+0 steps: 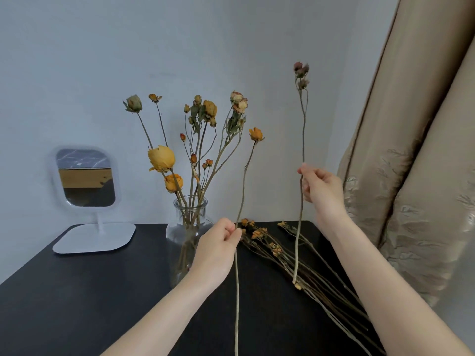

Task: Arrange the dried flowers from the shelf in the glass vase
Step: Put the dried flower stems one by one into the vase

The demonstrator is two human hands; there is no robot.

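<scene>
In the glass vase (176, 231), faded yellow roses (161, 158) splay on thin stems.

The person's left grip (218, 250) and right grip (321, 191) are bare hands with slim fingers and smooth backs. Each joins a bare forearm. The left forearm (164, 312) and the right forearm (380, 278) are slender, narrow at the wrist and broader toward the bottom edge of the view. Both are uncovered along their whole visible length. The fingernails are too small and soft in focus to make out.
</scene>
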